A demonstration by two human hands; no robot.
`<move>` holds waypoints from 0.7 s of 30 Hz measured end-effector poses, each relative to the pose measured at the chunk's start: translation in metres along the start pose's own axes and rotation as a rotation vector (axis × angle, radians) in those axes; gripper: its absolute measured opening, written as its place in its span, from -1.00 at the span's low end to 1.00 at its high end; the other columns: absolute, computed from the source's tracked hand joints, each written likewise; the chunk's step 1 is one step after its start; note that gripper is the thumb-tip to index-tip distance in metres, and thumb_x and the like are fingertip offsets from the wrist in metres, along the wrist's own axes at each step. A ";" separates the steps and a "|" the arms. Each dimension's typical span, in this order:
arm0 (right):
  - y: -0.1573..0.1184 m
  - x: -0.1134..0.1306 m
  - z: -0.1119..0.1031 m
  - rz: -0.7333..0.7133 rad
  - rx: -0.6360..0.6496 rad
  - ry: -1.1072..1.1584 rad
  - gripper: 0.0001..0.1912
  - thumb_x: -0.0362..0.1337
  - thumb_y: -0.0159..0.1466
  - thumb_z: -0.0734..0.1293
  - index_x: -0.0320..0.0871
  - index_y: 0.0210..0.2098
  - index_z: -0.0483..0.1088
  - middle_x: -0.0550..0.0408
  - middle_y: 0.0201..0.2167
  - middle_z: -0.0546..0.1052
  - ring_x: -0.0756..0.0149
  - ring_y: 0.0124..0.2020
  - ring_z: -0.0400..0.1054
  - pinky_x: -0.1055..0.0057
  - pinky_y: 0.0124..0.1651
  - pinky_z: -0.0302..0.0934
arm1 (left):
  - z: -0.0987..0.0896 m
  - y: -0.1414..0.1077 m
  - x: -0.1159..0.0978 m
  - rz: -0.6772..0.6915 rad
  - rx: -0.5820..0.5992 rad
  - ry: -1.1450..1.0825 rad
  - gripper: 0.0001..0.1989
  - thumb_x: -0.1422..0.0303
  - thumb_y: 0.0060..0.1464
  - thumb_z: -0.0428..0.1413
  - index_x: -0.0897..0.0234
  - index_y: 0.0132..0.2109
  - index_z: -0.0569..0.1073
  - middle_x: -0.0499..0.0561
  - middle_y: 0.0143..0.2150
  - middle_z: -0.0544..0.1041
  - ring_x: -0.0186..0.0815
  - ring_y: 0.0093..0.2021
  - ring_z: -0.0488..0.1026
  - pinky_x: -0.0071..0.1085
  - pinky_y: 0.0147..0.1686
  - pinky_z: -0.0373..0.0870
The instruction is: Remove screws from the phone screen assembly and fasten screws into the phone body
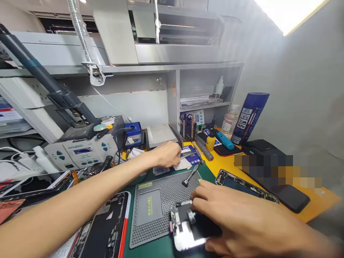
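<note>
My right hand is closed around a phone screen assembly, its metal back and small flex parts facing up. Beside the fingers, a small silver cylindrical piece shows against the assembly's dark area. Farther off, my left hand reaches across the bench with fingers curled, by a white paper piece and a blue printed card. Whatever its fingertips hold is hidden. Between the hands, a short screwdriver lies on the grey perforated mat.
An opened phone housing and a black phone lie to the right. A large opened device is at lower left. Behind stand a soldering station, a yellow bottle and a blue spray can. A shelf spans above.
</note>
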State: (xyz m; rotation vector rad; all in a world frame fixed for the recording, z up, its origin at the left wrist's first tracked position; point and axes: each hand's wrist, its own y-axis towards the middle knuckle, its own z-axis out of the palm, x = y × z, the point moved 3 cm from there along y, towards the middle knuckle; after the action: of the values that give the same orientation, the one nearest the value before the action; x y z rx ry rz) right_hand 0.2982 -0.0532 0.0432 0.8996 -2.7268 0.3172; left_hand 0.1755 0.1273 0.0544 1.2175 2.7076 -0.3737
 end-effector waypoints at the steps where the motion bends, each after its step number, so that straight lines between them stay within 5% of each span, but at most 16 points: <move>1: 0.006 -0.002 -0.002 -0.001 0.011 -0.003 -0.68 -0.23 0.15 0.49 -0.17 -0.13 0.44 -0.05 -0.12 0.48 0.07 -0.08 0.39 0.23 -0.04 0.32 | -0.004 0.004 0.003 -0.007 -0.022 -0.001 -0.70 0.18 0.32 0.18 0.33 0.01 0.49 0.06 -0.06 0.55 -0.23 -0.15 0.54 -0.22 -0.14 0.57; 4: 0.022 -0.006 -0.002 -0.022 0.028 -0.018 -0.69 -0.23 0.17 0.48 -0.21 -0.14 0.44 -0.10 -0.11 0.48 0.02 -0.09 0.38 0.14 -0.05 0.33 | -0.021 -0.004 0.012 -0.041 -0.115 -0.023 -0.70 0.19 0.32 0.19 0.33 0.02 0.49 0.09 -0.02 0.54 -0.21 -0.10 0.54 -0.17 -0.09 0.55; 9: 0.037 -0.005 0.001 -0.044 0.031 -0.023 -0.71 -0.21 0.22 0.49 -0.21 -0.13 0.44 -0.10 -0.08 0.48 0.01 -0.04 0.37 0.13 -0.04 0.33 | -0.041 -0.061 0.021 -0.072 -0.209 -0.133 -0.73 0.18 0.33 0.17 0.34 -0.16 0.51 -0.02 -0.21 0.55 -0.25 -0.21 0.53 -0.26 -0.16 0.54; 16: 0.037 -0.001 0.004 -0.044 0.034 -0.024 -0.73 -0.14 0.27 0.48 -0.15 -0.15 0.44 -0.07 -0.02 0.49 0.05 0.00 0.39 0.20 -0.03 0.35 | -0.016 -0.131 0.042 -0.139 -0.169 -0.407 -0.83 0.31 0.23 0.22 0.32 -0.30 0.50 -0.09 -0.37 0.51 -0.35 -0.36 0.44 -0.39 -0.32 0.39; 21: 0.048 -0.015 -0.028 0.033 -0.015 -0.048 -0.74 -0.10 0.43 0.29 -0.15 -0.05 0.46 -0.08 -0.02 0.50 0.13 -0.05 0.45 0.21 -0.01 0.38 | 0.001 -0.157 0.052 -0.250 -0.140 -0.625 -0.81 0.27 0.14 0.16 0.30 -0.33 0.55 -0.09 -0.44 0.51 -0.37 -0.42 0.34 -0.47 -0.44 0.19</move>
State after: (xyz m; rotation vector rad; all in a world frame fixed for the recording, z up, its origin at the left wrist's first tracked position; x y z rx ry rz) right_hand 0.2859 0.0004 0.0590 0.8698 -2.7871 0.2844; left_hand 0.0234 0.0635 0.0667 0.5882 2.2826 -0.4869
